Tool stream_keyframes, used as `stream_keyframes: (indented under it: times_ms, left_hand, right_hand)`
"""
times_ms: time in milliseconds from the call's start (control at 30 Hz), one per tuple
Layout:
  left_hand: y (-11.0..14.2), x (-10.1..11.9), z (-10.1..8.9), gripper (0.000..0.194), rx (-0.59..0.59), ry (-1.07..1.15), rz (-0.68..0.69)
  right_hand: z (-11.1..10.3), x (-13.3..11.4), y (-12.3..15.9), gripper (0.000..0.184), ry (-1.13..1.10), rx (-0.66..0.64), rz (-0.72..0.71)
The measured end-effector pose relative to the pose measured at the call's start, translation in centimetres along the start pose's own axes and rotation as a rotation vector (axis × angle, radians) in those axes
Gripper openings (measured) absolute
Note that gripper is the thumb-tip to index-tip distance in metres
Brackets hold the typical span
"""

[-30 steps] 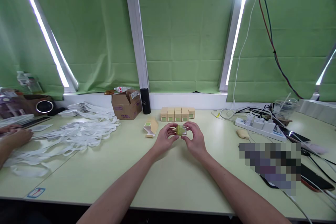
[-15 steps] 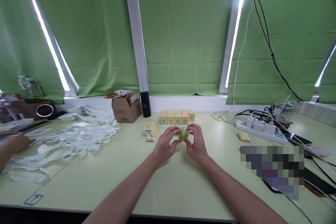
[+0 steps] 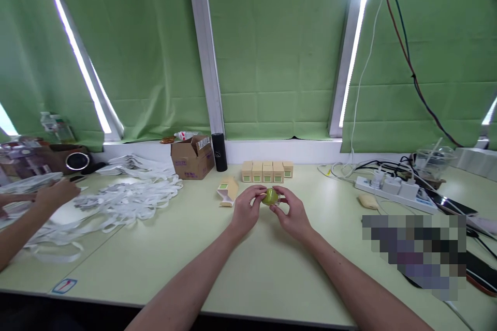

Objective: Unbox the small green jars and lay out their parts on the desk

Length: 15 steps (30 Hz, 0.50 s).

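Between my two hands, a little above the table, is a small jar [image 3: 271, 196] with a rounded green top turned toward me and a bit of clear body showing at its right. My left hand [image 3: 247, 209] pinches it from the left, with the thumb below and fingers above. From the other side, my right hand [image 3: 292, 213] grips it with thumb and fingertips. An open kraft carton [image 3: 227, 191] lies on its side just left of my left hand. Beyond the hands stands a row of several small kraft boxes [image 3: 267, 171] with green-marked labels.
A heap of white straps [image 3: 132, 199] covers the left of the table [image 3: 240, 279], where another person's hand [image 3: 58, 196] works. A cardboard box [image 3: 193, 158] and black cylinder [image 3: 219, 152] stand behind. To the right are a power strip [image 3: 396, 194], cables and phones.
The jar has turned from lying sideways to showing its green top to me, still in both hands. The other person's hand at the left has moved up and right.
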<state>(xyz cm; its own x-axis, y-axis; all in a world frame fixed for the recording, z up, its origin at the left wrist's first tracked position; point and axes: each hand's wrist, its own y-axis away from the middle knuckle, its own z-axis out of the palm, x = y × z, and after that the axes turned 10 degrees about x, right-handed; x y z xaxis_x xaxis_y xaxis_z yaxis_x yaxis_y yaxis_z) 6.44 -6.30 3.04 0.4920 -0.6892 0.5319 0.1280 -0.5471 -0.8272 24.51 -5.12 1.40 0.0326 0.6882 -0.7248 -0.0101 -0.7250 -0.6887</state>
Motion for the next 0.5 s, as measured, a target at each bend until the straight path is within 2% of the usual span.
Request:
stream_keyframes:
  times_ms: [167, 267, 400, 500]
  left_hand:
    - [0.1, 0.1, 0.2, 0.018, -0.049, 0.041, -0.17]
    - [0.0, -0.2, 0.2, 0.019, -0.049, 0.06, -0.216]
    - [-0.3, -1.2, 0.0, 0.028, 0.053, 0.066, -0.251]
    - [-0.8, -2.5, -0.2, 0.037, 0.158, 0.111, -0.352]
  right_hand:
    - [0.3, 0.4, -0.2, 0.042, -0.019, -0.018, 0.061]
    - [0.3, 0.6, -0.2, 0.042, -0.021, -0.008, 0.088]
    - [0.0, 1.1, -0.5, 0.04, -0.014, 0.033, 0.144]
    - [-0.4, 1.4, -0.7, 0.04, -0.072, 0.067, 0.208]
